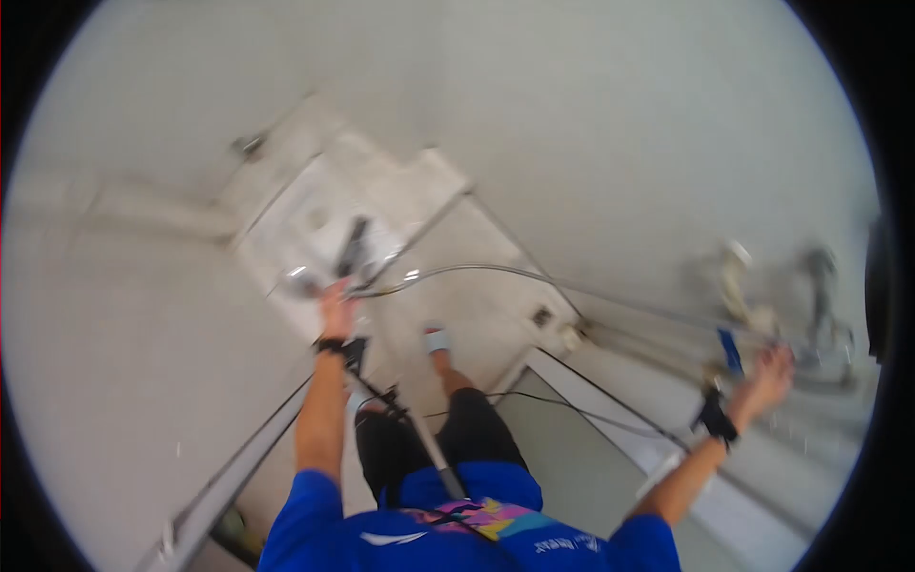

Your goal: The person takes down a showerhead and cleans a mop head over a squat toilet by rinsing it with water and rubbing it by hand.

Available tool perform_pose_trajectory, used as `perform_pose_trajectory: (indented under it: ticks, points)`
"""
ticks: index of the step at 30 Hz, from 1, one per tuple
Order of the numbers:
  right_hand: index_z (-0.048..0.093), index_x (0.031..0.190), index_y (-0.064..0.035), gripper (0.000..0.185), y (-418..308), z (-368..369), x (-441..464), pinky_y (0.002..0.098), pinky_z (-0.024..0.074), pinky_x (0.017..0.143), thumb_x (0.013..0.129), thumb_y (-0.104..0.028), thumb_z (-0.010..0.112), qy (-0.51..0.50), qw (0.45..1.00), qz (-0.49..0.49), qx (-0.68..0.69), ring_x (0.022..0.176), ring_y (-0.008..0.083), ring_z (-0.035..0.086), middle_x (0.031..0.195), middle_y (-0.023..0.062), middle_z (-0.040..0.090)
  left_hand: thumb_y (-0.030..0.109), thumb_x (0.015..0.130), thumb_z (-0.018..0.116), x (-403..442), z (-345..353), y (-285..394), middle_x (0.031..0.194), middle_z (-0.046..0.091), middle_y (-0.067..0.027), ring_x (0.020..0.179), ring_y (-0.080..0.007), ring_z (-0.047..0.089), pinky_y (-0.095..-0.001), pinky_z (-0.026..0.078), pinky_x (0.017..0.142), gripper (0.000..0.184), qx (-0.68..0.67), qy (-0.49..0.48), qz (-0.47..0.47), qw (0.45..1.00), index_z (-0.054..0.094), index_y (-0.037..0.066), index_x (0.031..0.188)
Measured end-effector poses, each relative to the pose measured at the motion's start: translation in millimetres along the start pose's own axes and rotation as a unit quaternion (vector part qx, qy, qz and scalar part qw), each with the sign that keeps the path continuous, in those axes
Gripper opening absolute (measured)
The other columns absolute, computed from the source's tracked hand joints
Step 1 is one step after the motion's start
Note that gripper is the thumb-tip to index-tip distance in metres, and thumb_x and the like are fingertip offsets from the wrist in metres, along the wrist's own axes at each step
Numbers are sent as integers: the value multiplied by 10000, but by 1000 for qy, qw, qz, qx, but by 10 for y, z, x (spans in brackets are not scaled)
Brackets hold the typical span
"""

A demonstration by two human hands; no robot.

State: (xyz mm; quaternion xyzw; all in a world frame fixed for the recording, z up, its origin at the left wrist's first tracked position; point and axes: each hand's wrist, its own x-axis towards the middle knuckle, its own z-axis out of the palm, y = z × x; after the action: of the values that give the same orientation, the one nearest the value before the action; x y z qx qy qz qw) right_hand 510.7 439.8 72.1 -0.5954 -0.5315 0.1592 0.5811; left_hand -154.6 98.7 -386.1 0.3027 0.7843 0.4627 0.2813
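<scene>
My left hand (336, 307) is closed around the end of a flexible hose (486, 268), above a white squat toilet pan (276, 214). A rounded, shiny grey piece (303, 281), probably a shower head, shows just beyond my fingers, blurred. The hose arches to the right toward pipework on the wall. My right hand (765, 379) is at that pipework, beside a metal tap (829, 357). Its fingers are smeared, so their grip is unclear. A blue lever or strip (731, 351) lies just left of it. A dark, elongated object (355, 246) appears over the pan.
Pale pipes (734, 281) bend out of the wall at right. A floor drain (541, 316) lies near the corner. White-framed panels (591, 405) flank my legs. A pole (429, 440) and a black cable (562, 400) cross before my body. Small metal fitting (250, 145) at upper left.
</scene>
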Motion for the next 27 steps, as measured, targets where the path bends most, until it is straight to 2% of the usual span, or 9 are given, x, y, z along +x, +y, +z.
perform_pose_trajectory:
  ticks: [1,2,11,14,16,18,20,23,27]
  points:
    - [548,1201,9,379,-96,-7,35,330,475,816,941,-261,602,22,998,-15,-62,955,193,585,1127,116,605,72,890,589,-22,47,168,1196,531,-104,1030,-261,576,-407,540,850,325,-80,36,-40,995,516,22,1202]
    - [535,1218,5,406,-320,134,-93,319,468,798,938,-278,610,30,995,-32,-86,962,175,571,1166,115,597,109,887,617,44,38,421,1142,566,-83,968,-261,599,-431,547,802,267,-459,137,-278,833,525,97,1138]
    - [596,1067,-44,260,-253,-363,323,269,441,697,912,-248,640,44,976,-75,-198,866,130,571,1007,41,648,133,898,612,86,385,-228,1011,613,-32,804,-174,593,-413,497,699,159,-510,214,-282,784,496,179,996]
    - [467,1285,43,691,-515,-232,82,447,463,830,785,-347,744,88,932,-117,-333,996,306,519,1159,202,505,130,896,617,101,462,-444,1032,610,-39,849,-190,599,-436,503,734,163,-519,221,-294,772,492,178,988]
    - [575,1178,-15,304,-303,-386,127,292,496,737,923,-179,595,122,909,-214,-337,857,192,564,1033,119,612,130,890,629,122,489,-510,1058,607,-41,908,-211,604,-471,504,777,175,-549,227,-301,746,487,180,979]
    - [236,1439,-22,862,-368,-259,-362,485,518,862,802,-269,763,21,942,-29,-334,1096,387,533,1336,283,433,127,887,638,137,523,-631,1075,606,-47,952,-222,605,-502,494,817,182,-553,234,-265,754,486,180,972]
    - [398,1300,-36,544,224,52,-929,390,514,794,865,-237,654,-144,943,33,-299,985,266,570,1163,167,524,140,904,622,168,530,-694,1157,599,-105,1028,-283,596,-531,491,887,185,-547,236,-268,757,474,144,1015]
    - [454,1324,-47,443,-169,1266,-3381,306,511,810,960,-285,539,-583,723,341,-147,924,160,602,1075,93,596,142,902,628,267,521,-692,1170,597,-114,1042,-285,591,-532,489,895,174,-580,260,-281,719,484,146,1000]
    - [373,1375,-48,544,-12,1761,-5074,255,497,672,929,-238,618,-731,385,545,-144,767,139,597,961,80,632,150,911,619,350,497,-788,1189,590,-112,1061,-289,585,-537,472,923,149,-601,261,-259,710,494,146,992]
